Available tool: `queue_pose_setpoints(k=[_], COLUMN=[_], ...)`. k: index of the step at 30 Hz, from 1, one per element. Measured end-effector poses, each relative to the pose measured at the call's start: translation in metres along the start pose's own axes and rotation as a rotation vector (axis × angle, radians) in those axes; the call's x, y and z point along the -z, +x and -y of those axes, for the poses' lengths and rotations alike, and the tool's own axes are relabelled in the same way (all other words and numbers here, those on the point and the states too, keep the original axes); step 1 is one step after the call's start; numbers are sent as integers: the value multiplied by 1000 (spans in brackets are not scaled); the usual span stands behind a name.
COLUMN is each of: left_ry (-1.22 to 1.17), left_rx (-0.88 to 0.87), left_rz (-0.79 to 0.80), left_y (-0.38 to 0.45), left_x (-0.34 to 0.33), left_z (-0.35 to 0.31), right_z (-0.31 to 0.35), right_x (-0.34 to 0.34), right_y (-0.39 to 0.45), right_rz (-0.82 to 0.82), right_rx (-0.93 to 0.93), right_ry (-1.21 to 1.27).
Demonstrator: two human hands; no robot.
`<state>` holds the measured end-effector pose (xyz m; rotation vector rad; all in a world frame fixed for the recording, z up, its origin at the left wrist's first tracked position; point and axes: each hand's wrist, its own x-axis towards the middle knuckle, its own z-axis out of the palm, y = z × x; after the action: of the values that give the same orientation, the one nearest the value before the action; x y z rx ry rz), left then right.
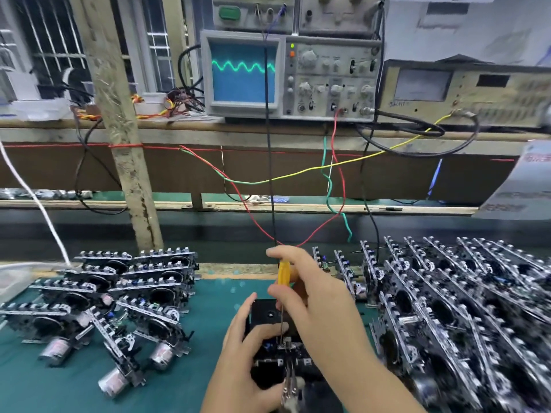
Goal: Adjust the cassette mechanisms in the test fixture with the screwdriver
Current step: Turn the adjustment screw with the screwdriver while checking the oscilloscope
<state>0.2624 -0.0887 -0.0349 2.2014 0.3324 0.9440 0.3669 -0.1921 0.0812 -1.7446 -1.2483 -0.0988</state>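
Tabletop (190, 383), green mat: cassette mechanisms stacked left (119, 296) and massed right (465, 308) of the grips; test fixture (269, 314) between.

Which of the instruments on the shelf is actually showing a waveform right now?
The oscilloscope left of centre: its blue screen carries a green wavy trace. The meter box to its right has a blank grey window.

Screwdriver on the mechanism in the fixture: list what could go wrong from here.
1. The right hand holds the screwdriver high on its yellow handle; the thin shaft could slip off the screw and scratch the cassette mechanism.
2. The red wire and black wire hang just behind that hand; a snag might disturb the oscilloscope trace.
3. The left hand steadies the unit; if it shifts, the adjustment may drift.
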Motion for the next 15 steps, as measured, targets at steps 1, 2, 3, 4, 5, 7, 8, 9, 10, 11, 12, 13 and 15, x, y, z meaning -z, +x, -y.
queue_pose_setpoints(k=[1, 2, 3, 4, 5, 7, 8, 9, 10, 11, 12, 13, 15], left_ry=[0, 4, 7, 2, -6, -11, -11, -12, -12, -11, -11, -15, -22], left_rx=[1, -2, -2, 5, 13, 15, 11, 10, 11, 13, 13, 11, 10], left_rz=[3, 1, -1, 0, 3, 5, 4, 2, 1, 2, 2, 4, 9], left_y=[0, 0, 0, -1, -1, -2, -2, -2, -2, -2, -2, -2, -1], left_x=[0, 0, -1, 0, 0, 0, 0, 0, 0, 0, 0, 0, 1], left_z=[0, 0, 1, 1, 1, 2, 2, 2, 2, 3, 3, 3, 2], right_z=[1, 1, 0, -1, -1, 0, 0, 0, 0, 0, -1, -1, 0], right_x=[-3, -4, -5, -4, -3, 0, 2, 4, 7, 10, 14, 17, 20], right_y=[0, 0, -1, -1, -1, -1, -1, -1, -1, -1, 0, 0, 0], right_rz=[-25, -50, -70, -81, -81, -46, -12, 27, 65, 90, 97, 89, 55], right_rx=[20, 30, 31, 28, 25, 18, 7, -14, -46, -89, -138, -176, -203], right_ry=[-8, -14, -22, -29, -35, -50, -56, -54, -40, -2, 71, 163, 261])
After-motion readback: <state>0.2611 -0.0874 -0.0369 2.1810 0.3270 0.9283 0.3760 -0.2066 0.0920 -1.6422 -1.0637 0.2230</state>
